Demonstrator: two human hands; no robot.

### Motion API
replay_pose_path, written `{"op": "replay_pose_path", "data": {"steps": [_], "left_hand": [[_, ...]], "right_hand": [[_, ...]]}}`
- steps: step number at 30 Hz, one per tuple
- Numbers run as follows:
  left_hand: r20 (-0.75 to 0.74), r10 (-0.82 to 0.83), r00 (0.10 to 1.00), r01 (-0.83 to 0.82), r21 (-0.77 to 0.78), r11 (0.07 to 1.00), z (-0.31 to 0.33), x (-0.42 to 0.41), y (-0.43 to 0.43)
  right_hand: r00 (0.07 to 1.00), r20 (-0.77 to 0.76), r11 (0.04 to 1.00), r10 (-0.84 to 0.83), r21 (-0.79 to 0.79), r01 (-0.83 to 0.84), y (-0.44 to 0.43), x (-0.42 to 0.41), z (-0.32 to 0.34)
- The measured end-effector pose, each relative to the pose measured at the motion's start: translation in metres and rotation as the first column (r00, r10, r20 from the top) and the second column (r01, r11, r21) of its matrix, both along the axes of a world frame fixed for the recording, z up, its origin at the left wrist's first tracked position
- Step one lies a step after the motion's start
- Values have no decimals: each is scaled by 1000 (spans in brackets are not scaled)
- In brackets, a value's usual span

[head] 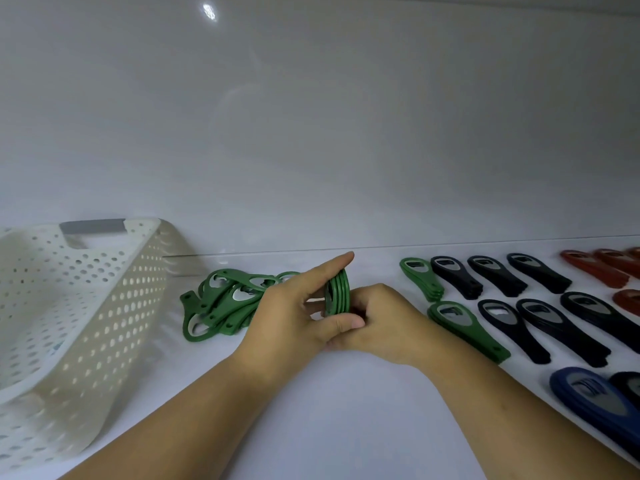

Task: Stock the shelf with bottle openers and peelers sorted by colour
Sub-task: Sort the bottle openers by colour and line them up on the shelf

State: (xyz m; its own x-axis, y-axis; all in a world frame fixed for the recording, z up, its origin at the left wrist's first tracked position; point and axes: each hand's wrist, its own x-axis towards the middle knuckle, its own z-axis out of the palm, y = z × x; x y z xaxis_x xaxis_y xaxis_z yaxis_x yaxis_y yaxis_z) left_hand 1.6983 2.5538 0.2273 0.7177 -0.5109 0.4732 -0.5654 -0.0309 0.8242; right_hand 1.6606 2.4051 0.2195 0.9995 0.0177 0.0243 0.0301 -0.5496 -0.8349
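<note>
At frame centre, the left hand [294, 317] and right hand [384, 327] grip a stack of green bottle openers [340, 293] standing on edge on the shelf [346, 417]. The right fingers' tips are hidden behind the left thumb. The left hand partly covers a loose green pile [225, 303]. The frame's right edge cuts off the red openers [602, 266].

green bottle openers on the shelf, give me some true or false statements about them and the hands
1. The left hand and right hand both grip the held green stack, turned on edge. True.
2. The loose green pile lies inside the basket. False: it lies on the shelf, right of the basket.
3. The black openers lie right of the neat green stacks. True.
4. The red openers lie next to the basket. False: they lie at the far right, beyond the black openers.
</note>
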Motion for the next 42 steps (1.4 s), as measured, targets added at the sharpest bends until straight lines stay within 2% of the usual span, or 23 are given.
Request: {"op": "replay_pose_path", "data": {"steps": [8,12,18,21,24,27,30,33,37,42], "left_hand": [[-61,-25,998,22,-52,998,-1,0,-1],[-176,-83,981,53,-168,984,3,-1,-1],[-266,-73,961,-10,-298,955,15,-5,6],[-338,-123,933,-2,-346,938,15,-9,4],[-396,-257,882,96,-384,919,14,-20,-1],[-423,-390,818,271,-313,910,7,-24,-1],[-415,-356,837,332,-133,934,-1,-21,1],[-406,-353,843,354,-77,932,-5,-24,-2],[-368,-337,867,369,18,929,-3,-31,-3],[-391,-324,861,345,-18,938,-3,-29,-1]], "right_hand": [[1000,1,1000,17,-21,-17,-5,0,1],[1000,9,999,-28,-25,28,-7,-2,6],[999,-4,997,-46,65,46,3,-15,33],[994,-44,994,-104,21,105,6,-22,39],[979,-90,983,-183,-10,183,4,-44,45],[949,-119,950,-293,-150,274,-1,-80,55],[886,-102,866,-451,-291,407,-12,-119,71],[809,-86,760,-581,-411,503,-35,-154,91],[777,-110,656,-619,-616,435,-48,-189,97],[745,-206,618,-635,-714,329,-44,-191,80]]}}
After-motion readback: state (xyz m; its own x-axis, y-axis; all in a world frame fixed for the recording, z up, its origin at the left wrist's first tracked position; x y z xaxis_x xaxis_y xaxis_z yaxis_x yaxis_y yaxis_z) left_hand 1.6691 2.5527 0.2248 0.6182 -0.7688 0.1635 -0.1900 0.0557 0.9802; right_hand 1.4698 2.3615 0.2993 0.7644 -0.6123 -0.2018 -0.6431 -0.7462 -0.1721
